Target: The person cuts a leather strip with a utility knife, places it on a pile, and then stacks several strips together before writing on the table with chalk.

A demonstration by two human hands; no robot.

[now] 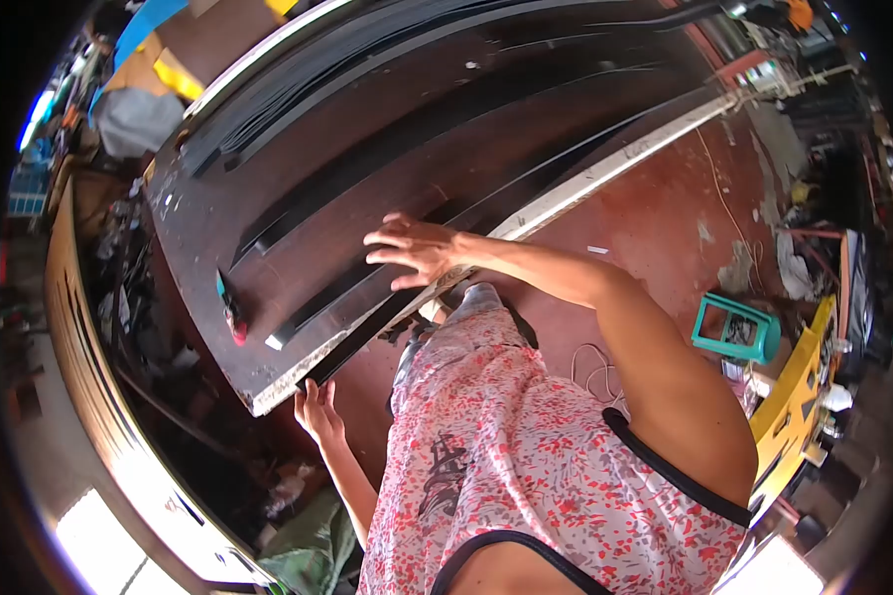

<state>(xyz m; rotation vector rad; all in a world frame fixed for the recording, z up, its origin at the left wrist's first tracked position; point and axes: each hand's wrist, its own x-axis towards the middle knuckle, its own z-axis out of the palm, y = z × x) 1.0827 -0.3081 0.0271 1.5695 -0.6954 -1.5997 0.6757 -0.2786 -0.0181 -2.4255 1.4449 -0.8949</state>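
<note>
Long black strips lie lengthwise on a dark brown tabletop. Another narrow black strip runs along the near edge, over the side of the table. My left hand is at this strip's lower left end, with its fingertips and thumb around the tip. My right hand hovers or rests over the near edge farther right, palm down with fingers spread; whether it touches a strip is unclear. A tool with teal and red handles lies at the left of the tabletop.
A teal plastic stool stands on the red floor at right, beside a yellow frame. Thin cord lies near my body. A curved wooden panel and cluttered items are at left. Green sacking is at lower left.
</note>
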